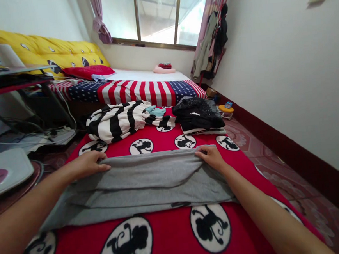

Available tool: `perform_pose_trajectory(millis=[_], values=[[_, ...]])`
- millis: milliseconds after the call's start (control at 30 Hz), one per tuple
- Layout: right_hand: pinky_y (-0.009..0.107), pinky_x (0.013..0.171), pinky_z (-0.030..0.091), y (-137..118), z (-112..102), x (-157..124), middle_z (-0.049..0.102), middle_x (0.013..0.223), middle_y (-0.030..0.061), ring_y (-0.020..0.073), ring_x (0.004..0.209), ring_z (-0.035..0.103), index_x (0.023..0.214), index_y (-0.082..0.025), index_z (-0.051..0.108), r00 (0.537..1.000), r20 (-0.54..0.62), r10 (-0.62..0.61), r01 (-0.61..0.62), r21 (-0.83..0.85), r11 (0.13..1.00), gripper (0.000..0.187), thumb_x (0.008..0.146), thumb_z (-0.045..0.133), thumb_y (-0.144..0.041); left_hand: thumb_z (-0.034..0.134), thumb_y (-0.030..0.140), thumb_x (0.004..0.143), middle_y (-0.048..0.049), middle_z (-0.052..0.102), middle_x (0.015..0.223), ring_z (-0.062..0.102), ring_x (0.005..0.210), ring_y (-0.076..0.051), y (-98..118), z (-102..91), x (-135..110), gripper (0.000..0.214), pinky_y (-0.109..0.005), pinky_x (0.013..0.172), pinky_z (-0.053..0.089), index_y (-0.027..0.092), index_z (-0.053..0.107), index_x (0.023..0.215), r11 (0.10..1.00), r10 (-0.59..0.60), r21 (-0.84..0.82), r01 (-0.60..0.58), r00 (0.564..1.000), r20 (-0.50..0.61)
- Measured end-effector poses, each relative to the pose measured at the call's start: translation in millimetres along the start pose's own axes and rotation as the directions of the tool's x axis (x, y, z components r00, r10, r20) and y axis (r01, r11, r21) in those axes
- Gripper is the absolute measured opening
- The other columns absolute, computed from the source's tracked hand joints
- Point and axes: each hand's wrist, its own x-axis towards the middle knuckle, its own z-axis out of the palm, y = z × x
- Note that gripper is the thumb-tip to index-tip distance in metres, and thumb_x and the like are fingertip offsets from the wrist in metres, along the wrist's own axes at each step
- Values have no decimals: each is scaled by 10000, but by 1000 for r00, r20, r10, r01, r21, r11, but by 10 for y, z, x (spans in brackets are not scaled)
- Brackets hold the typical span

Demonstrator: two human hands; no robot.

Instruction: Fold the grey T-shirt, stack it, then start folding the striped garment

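Observation:
A grey garment [150, 183], probably trousers or a long top, lies lengthwise across the red blanket [172, 236] in front of me. Its exact kind does not show. At its far left corner, my left hand [93, 164] pinches the edge between thumb and fingers. Near the far right corner, my right hand [211, 157] grips the same edge. The cloth between them is drawn fairly straight along the top, with soft creases below. Beyond it lie a rumpled black-and-white striped top [119, 121] and a stack of dark folded clothes [199, 115].
A small light-blue cloth [155, 111] lies by the striped top. Behind stands a bed with a stars-and-stripes cover [143, 90]. A desk [15, 72] and white plastic chair [8, 167] are at left. An orange stool [226, 109] stands by the right wall.

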Motion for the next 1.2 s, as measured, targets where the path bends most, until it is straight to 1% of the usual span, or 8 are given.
perform_pose_trajectory(millis=[167,367,567,767,867,967,1067,1200], values=[[310,750,462,214,-16,-44,723,831,49,209,795,649,831,-209,725,993,-110,36,-43,-63,997,239,826,613,-421,515,486,798,-34,725,959,614,989,-249,-289,230,14,386,-287,841,439,205,666,1015,976,-178,139,169,982,58],[390,948,438,499,-275,-75,661,1095,84,247,1062,591,956,-219,715,993,28,-115,114,17,993,282,705,749,-345,409,521,850,-40,711,1094,623,1015,-232,-779,470,19,488,-262,837,428,176,654,1092,931,-317,233,282,939,131],[421,1031,377,674,-416,2,603,1279,92,264,1184,540,747,-198,704,997,79,20,-18,-28,999,125,748,670,-318,450,522,822,2,714,1087,624,1000,-203,-1045,578,58,444,-254,845,427,219,666,1064,917,-336,259,302,937,97],[378,917,432,694,-407,138,667,1090,132,268,1012,605,532,-179,595,991,-35,129,-133,-142,981,356,773,627,-440,429,373,838,-76,644,1168,581,1049,-261,-590,647,5,396,-370,855,450,226,640,1139,896,-111,425,128,992,-65],[409,940,403,672,-299,261,663,1047,146,279,1034,581,717,-169,674,964,-186,189,-226,-201,953,313,827,546,-432,388,354,868,-87,609,1209,558,1104,-257,-204,758,114,410,-383,903,445,206,630,1165,953,24,303,1,997,-80],[372,906,422,651,-185,354,688,964,104,260,985,600,797,-186,710,961,-188,204,-244,-223,944,221,752,639,-390,381,357,877,-99,602,1229,553,1130,-262,33,921,315,431,-389,928,439,193,620,1196,988,41,151,-32,997,-61],[333,863,441,679,-145,364,698,918,86,254,959,615,647,-196,693,963,-163,215,-249,-231,940,133,648,723,-326,410,402,869,-91,657,1092,584,1043,-274,51,1073,494,396,-389,876,450,213,665,1105,994,11,109,-6,999,-48],[345,855,448,803,-148,269,690,1008,100,254,970,615,602,-196,671,939,-230,254,-305,-223,926,169,690,666,-340,482,414,828,-65,691,914,592,930,-271,-82,1219,564,276,-367,804,442,225,681,859,996,-41,74,46,997,-67]])
